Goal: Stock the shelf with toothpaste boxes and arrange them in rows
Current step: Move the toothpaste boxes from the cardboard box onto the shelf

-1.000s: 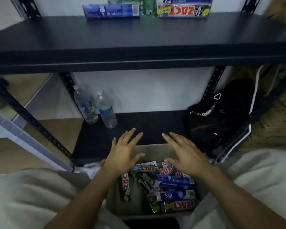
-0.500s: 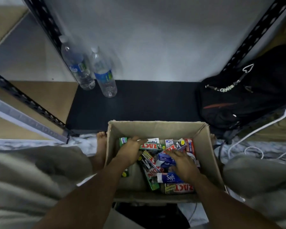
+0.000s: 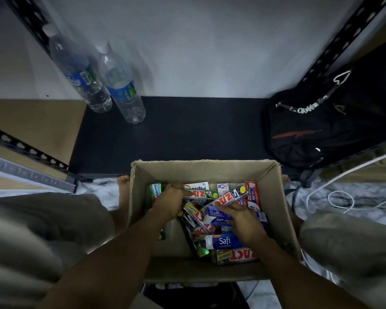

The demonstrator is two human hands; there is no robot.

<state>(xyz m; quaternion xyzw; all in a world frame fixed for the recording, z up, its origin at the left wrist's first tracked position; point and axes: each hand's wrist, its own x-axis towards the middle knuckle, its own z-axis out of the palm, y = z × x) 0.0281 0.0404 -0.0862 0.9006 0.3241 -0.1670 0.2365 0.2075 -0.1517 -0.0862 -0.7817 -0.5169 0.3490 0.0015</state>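
Since half a second ago, both hands have been pushed a little deeper among the toothpaste boxes, and a ZACT box has been tipped up at the right hand. Compared with a second ago, the view has been dropped: the upper shelf is no longer seen, and the hands, then spread above the carton, are now inside it.

In the head view, the carton (image 3: 274, 175) is seen in the lower centre of the frame, open at the top, between the person's knees. The toothpaste boxes (image 3: 223, 240) are heaped loosely in it, crossing one another at many angles. The left hand (image 3: 171, 201) is placed at the carton's left half, fingers curled down and closed over the end of a green ZACT box (image 3: 204, 194) lying across the pile. The right hand (image 3: 243, 221) is laid on the right half of the pile, fingers bent and pressed around the lower end of a tilted grey ZACT box (image 3: 231, 195); how firmly it is pinched cannot be told.

Beyond the carton, the bottom shelf (image 3: 187, 139) is seen as a dark board across the middle of the frame. Two water bottles (image 3: 112, 85) stand at its upper left, just beside each other. A black bag (image 3: 332, 121) rests at the right. A white cable (image 3: 341, 197) is looped on the floor at the lower right.
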